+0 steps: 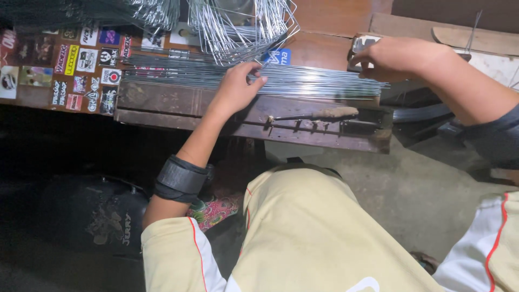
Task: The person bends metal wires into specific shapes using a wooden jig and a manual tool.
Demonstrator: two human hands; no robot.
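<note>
Wire rods (pixel 303 81), thin and straight, lie in a flat silvery bundle along the top of the wooden workbench (pixel 178 103), and we take that bundle as our landmark. Our left hand (pixel 238 86) rests on the middle of the bundle, palm down, fingers curled loosely over the wires with the fingertips pressing on them; it is not clenched, and we cannot tell whether it has pinched a single rod out from the rest. Our right hand (pixel 392 58) sits at the right end of the bundle, fingers bent over what looks like a small block there, just above the wire tips; whether it grips the block or only steadies the ends is hidden from us.

Behind the bundle, a heap of bent wire frames (pixel 238 27) stands on the bench. In front of the bundle, on the bench's lower ledge, lies a slim tool with a pale handle (pixel 319 114). Left of the bundle, the benchtop is covered in coloured stickers (pixel 86 59).

To handle the wires well here, we judge it best to keep the left palm flat so the rods stay side by side, and to hold the right end square so the tips stay flush. A light touch suits: such thin wire bends easily and may roll off the edge.
</note>
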